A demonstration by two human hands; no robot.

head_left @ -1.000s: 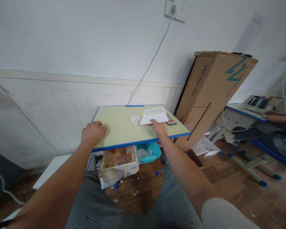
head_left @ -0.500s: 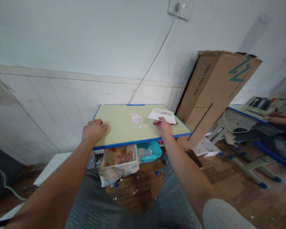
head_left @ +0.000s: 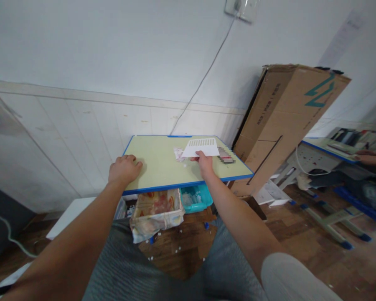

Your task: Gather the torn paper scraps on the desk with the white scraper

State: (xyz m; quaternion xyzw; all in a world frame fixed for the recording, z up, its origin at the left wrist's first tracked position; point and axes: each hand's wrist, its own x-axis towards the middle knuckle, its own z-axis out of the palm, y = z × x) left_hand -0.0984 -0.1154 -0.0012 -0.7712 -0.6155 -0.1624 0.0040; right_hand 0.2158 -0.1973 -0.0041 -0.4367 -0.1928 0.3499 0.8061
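My right hand [head_left: 204, 164] pinches the near edge of a white sheet with a row of slots along its far side [head_left: 201, 147], held above the desk [head_left: 153, 169]. Partly under its left side lies a small heap of white and pinkish paper pieces [head_left: 178, 154]. Right of the sheet, a flat dark-edged item with a blurred-out surface [head_left: 226, 155] rests on the desktop. My left hand [head_left: 124, 168] lies on the desk's left edge, fingers loosely bent and apart, holding nothing.
Below the desktop are a cloth-lined basket [head_left: 158, 217] and a turquoise bin [head_left: 196, 207] with pale scraps. A tall cardboard box [head_left: 277, 121] leans against the wall at the right. A cable [head_left: 203, 77] runs down behind the desk. Another person's arm [head_left: 372, 157] rests at a farther desk.
My right hand has moved left with the slotted white sheet, bringing it over the paper pieces and uncovering the flat item on the right. My left hand has stayed in place.
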